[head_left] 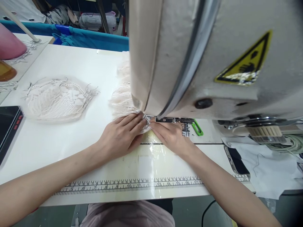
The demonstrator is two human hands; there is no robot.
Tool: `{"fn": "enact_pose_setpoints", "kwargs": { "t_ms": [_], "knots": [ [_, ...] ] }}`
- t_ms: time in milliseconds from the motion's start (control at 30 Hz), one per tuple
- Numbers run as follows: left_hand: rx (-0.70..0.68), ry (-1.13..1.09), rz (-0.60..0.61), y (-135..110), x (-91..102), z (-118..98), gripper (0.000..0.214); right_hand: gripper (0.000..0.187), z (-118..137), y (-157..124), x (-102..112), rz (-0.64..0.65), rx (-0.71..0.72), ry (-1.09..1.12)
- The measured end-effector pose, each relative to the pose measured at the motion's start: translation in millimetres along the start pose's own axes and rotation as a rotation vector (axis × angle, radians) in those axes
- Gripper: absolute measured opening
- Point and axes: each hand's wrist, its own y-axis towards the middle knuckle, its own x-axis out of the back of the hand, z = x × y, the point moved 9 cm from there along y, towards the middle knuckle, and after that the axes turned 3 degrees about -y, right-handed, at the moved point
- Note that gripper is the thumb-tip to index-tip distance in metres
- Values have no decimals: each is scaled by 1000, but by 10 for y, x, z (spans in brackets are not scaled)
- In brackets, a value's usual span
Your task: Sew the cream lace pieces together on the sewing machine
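My left hand lies flat with fingers stretched out, pressing white lace fabric onto the white table just before the presser foot. My right hand lies beside it, fingers extended, fingertips on the same lace edge under the sewing machine head. The needle area is mostly hidden by the machine. The lace runs back behind the machine.
A pile of white lace pieces lies at the left. A dark control panel sits at the left edge. A green tool and a phone lie right of the needle. A printed ruler runs along the front edge.
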Motion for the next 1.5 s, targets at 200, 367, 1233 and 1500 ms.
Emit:
{"fn": "enact_pose_setpoints", "kwargs": {
  "t_ms": [200, 367, 1233, 1500],
  "knots": [
    [9, 23, -25, 15, 1, 11, 32, 14, 3, 61, 75, -44, 1, -32],
    [-132, 27, -39, -27, 7, -85, 29, 14, 23, 50, 55, -41, 43, -99],
    [-116, 57, -8, -77, 23, -29, 32, 14, 319, 73, 109, -129, 153, -143],
    [-112, 59, -12, -94, 8, -11, 31, 20, 285, 84, 82, -81, 122, -117]
  ]
}}
